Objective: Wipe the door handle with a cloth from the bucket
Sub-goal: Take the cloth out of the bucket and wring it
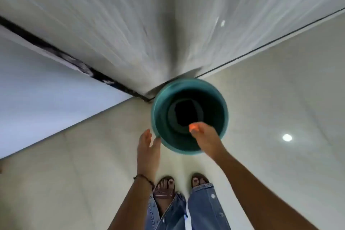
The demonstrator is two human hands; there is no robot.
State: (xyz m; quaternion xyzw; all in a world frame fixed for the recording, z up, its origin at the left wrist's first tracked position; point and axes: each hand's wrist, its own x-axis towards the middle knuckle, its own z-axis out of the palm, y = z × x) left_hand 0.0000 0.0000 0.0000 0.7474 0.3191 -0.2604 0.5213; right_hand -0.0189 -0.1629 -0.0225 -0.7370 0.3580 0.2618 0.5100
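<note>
Standing over a teal bucket (189, 115) on the pale tiled floor (280, 117), I log the scene with that bucket as my one landmark. Item: the bucket sits at the foot of a white door or panel (130, 33), its far rim touching or almost touching the lower corner there. Item: my right hand (203, 136) reaches over the near rim, fingertips (194, 128) pointing down into the mouth, fingers drawn loosely together but gripping nothing that I can see. Item: my left hand (148, 144) hangs just outside the near-left rim, fingers spread and empty, a thumb close to or brushing the wall. Item: the cloth, not positively identified; a dark shape (185, 114) lies at the bottom of the bucket, below and beyond my right fingertips, and I judge this may be it, though blur and shadow prevent certainty. Item: the door handle, out of view above the bucket. Risks, as I judge them: the dark interior could have me grasping blind and missing the cloth; a careless pull on the rim could tip the bucket, since my left hand does not yet steady it; a wet cloth may drip on the glossy floor near my sandalled feet (164, 188), inviting a slip.
</note>
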